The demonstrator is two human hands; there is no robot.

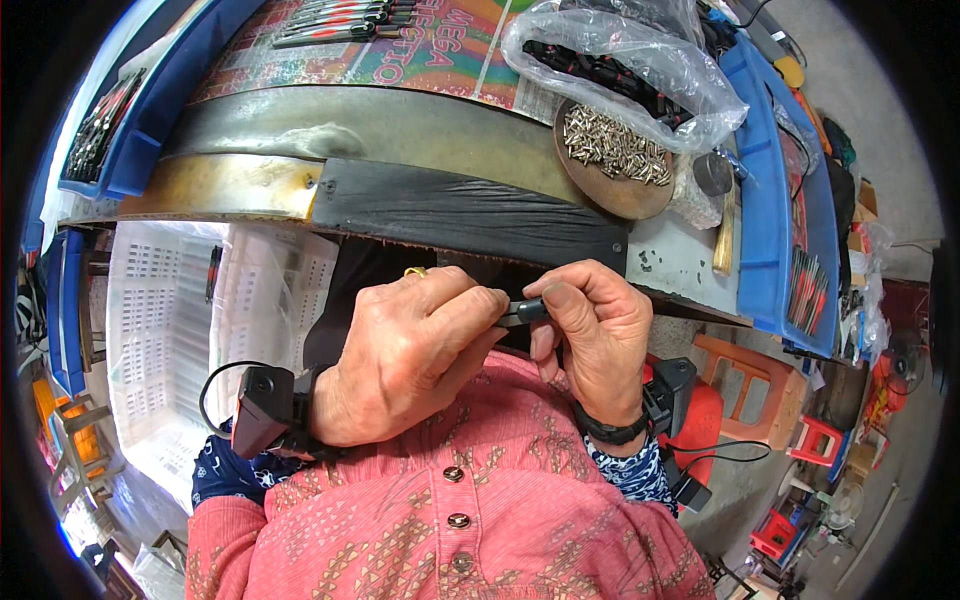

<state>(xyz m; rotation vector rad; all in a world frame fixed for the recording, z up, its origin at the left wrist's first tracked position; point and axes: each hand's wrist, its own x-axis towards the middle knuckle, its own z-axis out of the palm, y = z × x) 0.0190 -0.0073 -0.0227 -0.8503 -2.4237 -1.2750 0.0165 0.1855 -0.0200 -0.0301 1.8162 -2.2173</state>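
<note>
A small part with a black, rounded end [533, 310] and a greyish section is held between my two hands, in front of my chest and just below the bench edge. My left hand [415, 345] is closed, its thumb and fingers pinching the grey section and hiding most of it. The black end sits between the thumb and forefinger of my right hand [598, 335], whose other fingers curl loosely. A ring shows on a left finger. I cannot make out the part's exact kind. Both wrists carry strapped black devices, the left one [265, 400] boxy.
Beyond my hands, a brown bowl [600, 190] of small metal pieces stands beside a clear bag [690, 60] with black parts. Slim red-and-black tools [340, 25] lie farther back. Blue trays flank the bench, left [150, 140] and right [765, 200]. A white basket [160, 330] stands left.
</note>
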